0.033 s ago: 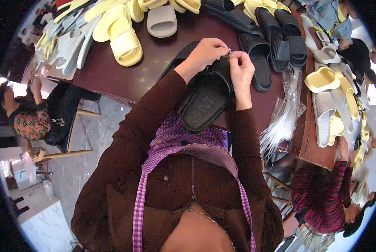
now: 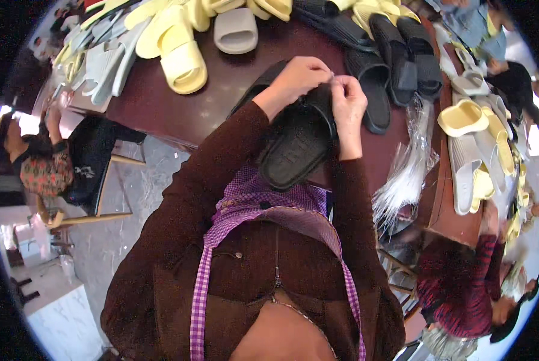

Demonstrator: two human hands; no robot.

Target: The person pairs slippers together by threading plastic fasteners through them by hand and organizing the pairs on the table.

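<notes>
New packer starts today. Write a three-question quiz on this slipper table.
1. True or false: the left hand and right hand both touch the black moulded foam slide sandal.
2. Which colour is the single slide at the far edge of the dark red-brown wooden table: A grey, B red, C blue?
3. What lies right of the right forearm?

Key: 1 true. 2 A. 3 A bundle of clear plastic bags.

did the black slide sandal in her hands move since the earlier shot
No. The black slide sandal sits in the same spot against the dark red table edge, with the left hand and right hand on its strap as before.
</notes>
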